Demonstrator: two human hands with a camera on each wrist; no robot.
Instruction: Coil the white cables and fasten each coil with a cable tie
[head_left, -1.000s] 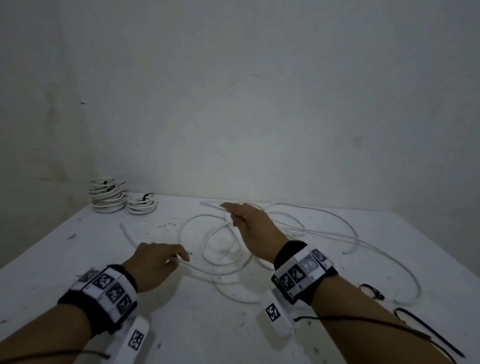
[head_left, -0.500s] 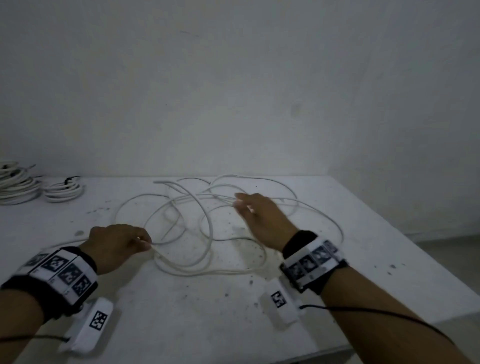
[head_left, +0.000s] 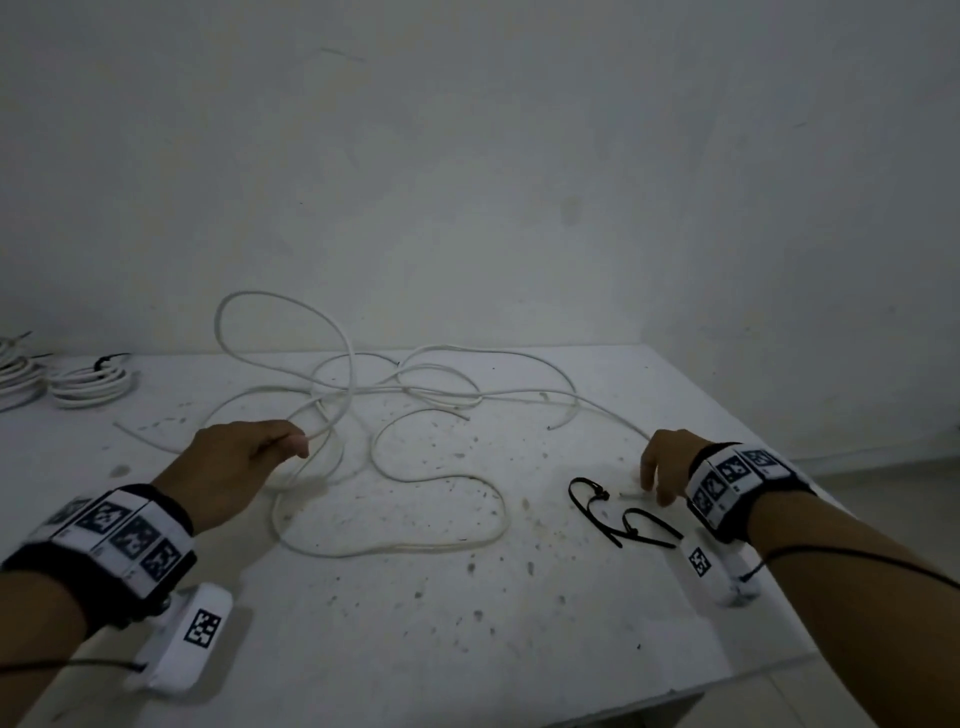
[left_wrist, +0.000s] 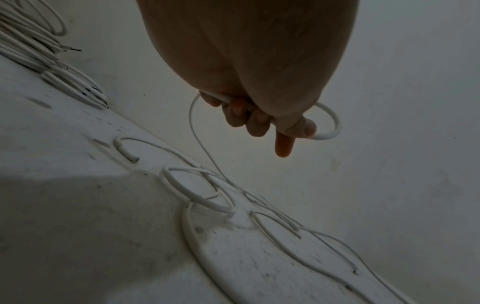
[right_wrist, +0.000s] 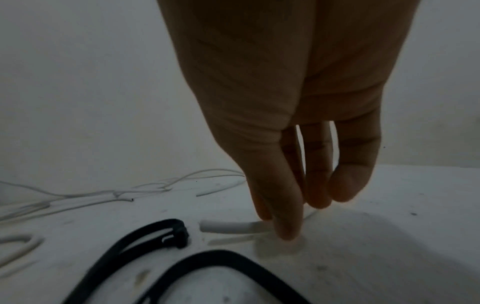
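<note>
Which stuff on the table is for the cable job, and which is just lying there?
For the job:
loose white cables, one gripped by the left hand
cable end touched by the right hand
black cable ties

Just lying there:
finished coils, already tied
dark specks

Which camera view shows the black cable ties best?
The head view: both whole black cable ties lie looped on the table beside the right hand. The right wrist view shows them closer but cropped. The left wrist view shows none.
</note>
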